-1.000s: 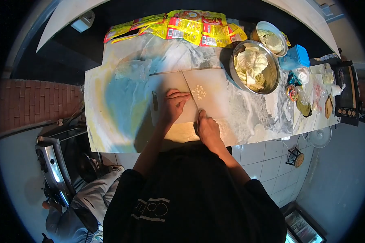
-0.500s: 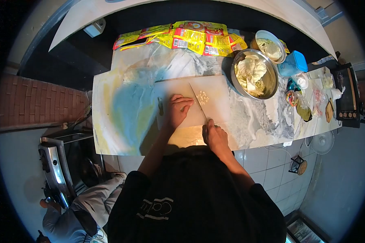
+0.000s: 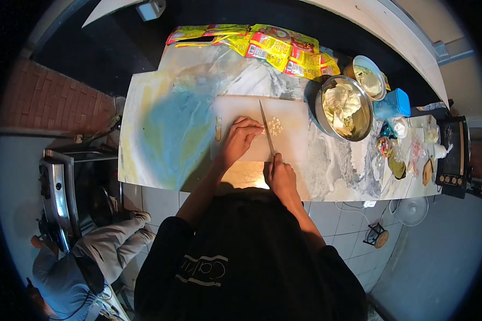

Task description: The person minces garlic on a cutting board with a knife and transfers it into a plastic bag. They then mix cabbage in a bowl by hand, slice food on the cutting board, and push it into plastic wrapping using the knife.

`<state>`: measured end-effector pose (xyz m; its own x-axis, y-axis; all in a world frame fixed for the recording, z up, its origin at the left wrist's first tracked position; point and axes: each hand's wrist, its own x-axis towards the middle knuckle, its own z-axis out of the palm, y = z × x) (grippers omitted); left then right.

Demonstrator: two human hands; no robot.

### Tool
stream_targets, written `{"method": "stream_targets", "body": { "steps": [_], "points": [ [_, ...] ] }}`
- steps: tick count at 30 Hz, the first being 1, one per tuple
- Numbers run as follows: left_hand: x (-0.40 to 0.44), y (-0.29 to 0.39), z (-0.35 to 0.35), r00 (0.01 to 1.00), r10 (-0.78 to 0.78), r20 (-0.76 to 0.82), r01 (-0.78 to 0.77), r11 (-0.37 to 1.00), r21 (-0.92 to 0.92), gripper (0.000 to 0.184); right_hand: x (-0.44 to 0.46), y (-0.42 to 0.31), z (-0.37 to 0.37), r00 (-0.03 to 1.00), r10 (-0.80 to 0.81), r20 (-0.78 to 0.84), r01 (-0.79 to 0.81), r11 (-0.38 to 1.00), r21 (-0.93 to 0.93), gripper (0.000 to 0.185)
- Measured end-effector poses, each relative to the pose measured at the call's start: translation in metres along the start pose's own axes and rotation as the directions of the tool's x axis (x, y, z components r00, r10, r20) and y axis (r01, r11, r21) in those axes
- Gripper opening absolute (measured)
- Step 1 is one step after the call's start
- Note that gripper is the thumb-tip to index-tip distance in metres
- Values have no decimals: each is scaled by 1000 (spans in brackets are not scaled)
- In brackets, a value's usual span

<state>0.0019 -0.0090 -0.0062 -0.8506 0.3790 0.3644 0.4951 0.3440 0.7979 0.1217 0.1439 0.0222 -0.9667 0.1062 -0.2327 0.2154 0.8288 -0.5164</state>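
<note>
This looks to me like a kitchen: over there a metal stove (image 3: 59, 198) stands by the brick wall (image 3: 59, 101), and the marble-patterned counter (image 3: 337, 160) carries a cutting board (image 3: 294, 112), a steel bowl of leaves (image 3: 344, 108) and seasoning packets (image 3: 268, 51).

Pale board (image 3: 292, 147), marbled countertop (image 3: 337, 166) (partly blue)

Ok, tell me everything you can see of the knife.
The knife has a long, narrow blade, grey and metal-looking, tapering to a point. The right hand grips its handle and hides most of it. The blade slants over the cutting board, tip towards the far edge, with the left hand close on one side and small pale chopped pieces on the other. Whether it touches the board or fingertips is too fine to tell.
</note>
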Motion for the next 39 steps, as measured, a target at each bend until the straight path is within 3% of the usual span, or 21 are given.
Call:
{"method": "stream_targets", "body": {
  "steps": [12,21,30,36,39],
  "points": [
    [-9,-6,5,997,-66,-47,64,997,-46,16,1,1,1,1000,15,-17,-15,1000,-1,17],
    [-7,-11,6,993,-115,11,116,986,-120,16,7,0,-4,996,56,67,-55,998,-10,14],
    [-5,-7,4,995,-97,6,97,995,-33,16,8,1,-4,994,66,91,-66,998,-3,14],
    [-8,-15,7,999,-25,31,25,1000,17,14,6,-6,1,1000,7,-16,-8,1000,-18,15],
    [-7,-13,8,997,-79,18,79,997,6,14,8,-6,3,1000,9,-3,-9,1000,-26,14]
  ]
}}
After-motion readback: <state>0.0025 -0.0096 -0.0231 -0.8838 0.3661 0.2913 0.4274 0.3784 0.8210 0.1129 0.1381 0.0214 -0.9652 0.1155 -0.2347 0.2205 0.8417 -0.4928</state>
